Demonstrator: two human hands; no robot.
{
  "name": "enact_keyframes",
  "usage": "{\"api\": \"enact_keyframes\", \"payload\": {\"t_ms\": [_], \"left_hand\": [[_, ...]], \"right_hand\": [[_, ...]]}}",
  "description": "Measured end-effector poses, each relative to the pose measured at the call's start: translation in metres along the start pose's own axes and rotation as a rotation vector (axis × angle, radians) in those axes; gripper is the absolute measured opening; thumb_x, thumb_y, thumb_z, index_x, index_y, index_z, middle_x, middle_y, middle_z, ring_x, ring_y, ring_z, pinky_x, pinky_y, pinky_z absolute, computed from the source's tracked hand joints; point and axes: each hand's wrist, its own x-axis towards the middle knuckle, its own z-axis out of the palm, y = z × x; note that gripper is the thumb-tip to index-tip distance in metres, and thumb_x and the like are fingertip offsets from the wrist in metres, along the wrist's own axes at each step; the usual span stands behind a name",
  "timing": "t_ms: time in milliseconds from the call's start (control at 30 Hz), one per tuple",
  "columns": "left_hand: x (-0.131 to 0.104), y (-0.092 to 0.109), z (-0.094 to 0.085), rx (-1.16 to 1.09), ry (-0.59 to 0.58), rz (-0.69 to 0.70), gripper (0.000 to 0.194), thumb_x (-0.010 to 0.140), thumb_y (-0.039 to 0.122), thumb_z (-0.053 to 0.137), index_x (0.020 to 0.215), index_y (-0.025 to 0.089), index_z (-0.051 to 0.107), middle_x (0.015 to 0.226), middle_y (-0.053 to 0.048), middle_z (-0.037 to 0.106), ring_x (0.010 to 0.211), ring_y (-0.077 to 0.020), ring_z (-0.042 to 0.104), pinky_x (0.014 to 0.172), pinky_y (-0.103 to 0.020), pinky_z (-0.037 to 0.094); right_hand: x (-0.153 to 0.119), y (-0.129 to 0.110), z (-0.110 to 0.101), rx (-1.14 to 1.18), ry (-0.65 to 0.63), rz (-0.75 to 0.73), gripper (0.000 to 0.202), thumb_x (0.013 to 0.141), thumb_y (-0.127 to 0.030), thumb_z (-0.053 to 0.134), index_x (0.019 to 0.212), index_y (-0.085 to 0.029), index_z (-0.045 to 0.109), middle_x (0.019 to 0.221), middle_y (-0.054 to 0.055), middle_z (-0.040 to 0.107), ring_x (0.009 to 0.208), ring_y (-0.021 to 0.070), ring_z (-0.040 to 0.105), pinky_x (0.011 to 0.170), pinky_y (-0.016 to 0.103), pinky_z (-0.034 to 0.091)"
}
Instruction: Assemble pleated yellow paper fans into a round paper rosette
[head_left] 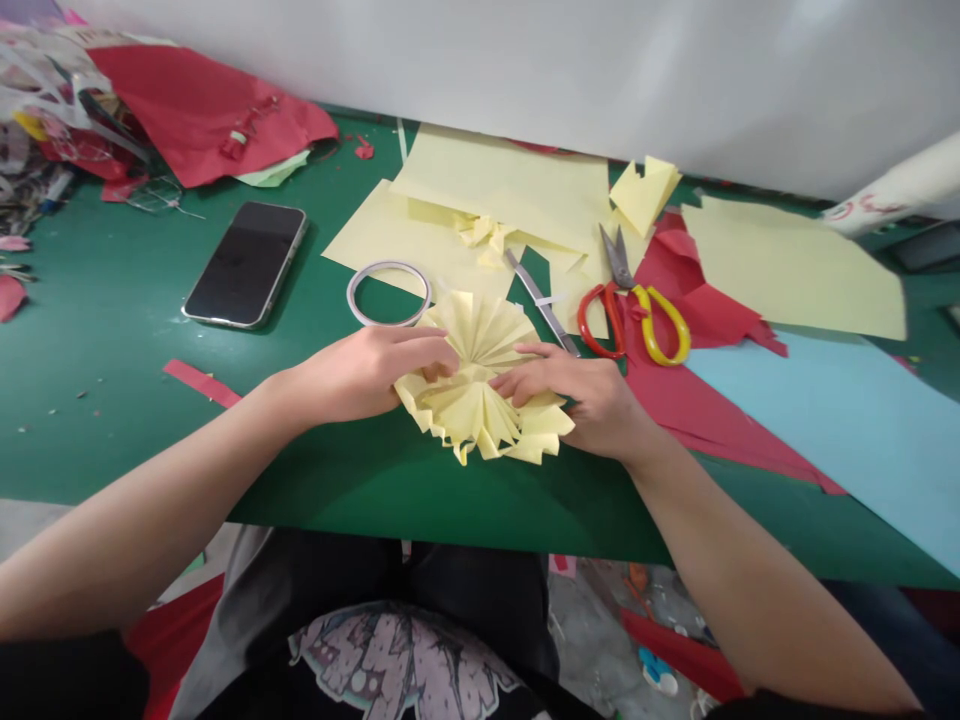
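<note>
A pale yellow pleated paper rosette (480, 415) is fanned out in a round shape just above the green table's front part. My left hand (375, 370) grips its left side with bent fingers. On the right side, my right hand (581, 395) holds the rosette too, its fingers over the folds and its thumb side partly hidden. Behind the rosette lies a roll of white tape (389, 294). Metal tweezers (546, 305) rest just beyond my right hand, and scissors with one red and one yellow handle (634, 300) lie farther right.
A black-screened phone (247, 265) lies at the left. Yellow paper sheets (510, 180) spread across the back, with red paper (720, 400) and a light blue sheet (847, 420) at the right. Red paper (202, 100) and mixed scraps pile up at the back left. A white wall (600, 70) stands behind.
</note>
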Motion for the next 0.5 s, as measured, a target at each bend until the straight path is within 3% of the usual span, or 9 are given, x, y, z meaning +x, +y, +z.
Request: {"api": "enact_keyframes", "payload": {"t_ms": [167,267,367,500], "left_hand": [[0.0020,0.0019,0.0001,-0.112,0.053,-0.103,0.036,0.066,0.001,0.049,0.097,0.019,0.051,0.078,0.000,0.067,0.072,-0.0109,0.063,0.063,-0.018,0.048],[0.0054,0.0051,-0.0020,-0.101,0.108,-0.186,0.033,0.064,0.005,0.052,0.094,0.018,0.053,0.074,0.001,0.065,0.064,-0.0099,0.061,0.056,-0.018,0.045],[0.0071,0.0067,-0.0023,-0.128,0.160,-0.281,0.033,0.063,0.007,0.054,0.094,0.016,0.052,0.078,-0.001,0.065,0.065,-0.0098,0.061,0.056,-0.017,0.045],[0.0070,0.0056,0.0005,-0.270,0.167,-0.369,0.033,0.066,0.010,0.055,0.097,0.017,0.049,0.081,-0.001,0.063,0.065,-0.0090,0.060,0.052,-0.016,0.046]], "right_hand": [[0.0011,-0.0023,-0.0027,0.010,0.012,0.058,0.009,0.076,-0.015,0.057,0.083,-0.021,0.056,0.082,0.000,0.070,0.082,0.0144,0.067,0.093,0.036,0.049],[0.0009,-0.0021,-0.0027,-0.053,0.096,0.116,0.012,0.073,-0.016,0.060,0.083,-0.023,0.057,0.077,-0.001,0.070,0.076,0.0158,0.068,0.071,0.028,0.058],[-0.0004,0.0003,-0.0005,-0.048,0.158,0.190,0.014,0.073,-0.019,0.063,0.085,-0.024,0.059,0.075,0.000,0.069,0.066,0.0161,0.068,0.052,0.022,0.056],[-0.0020,0.0028,0.0031,0.048,0.182,0.283,0.025,0.075,-0.020,0.063,0.099,-0.024,0.056,0.084,0.002,0.070,0.070,0.0173,0.068,0.054,0.023,0.058]]}}
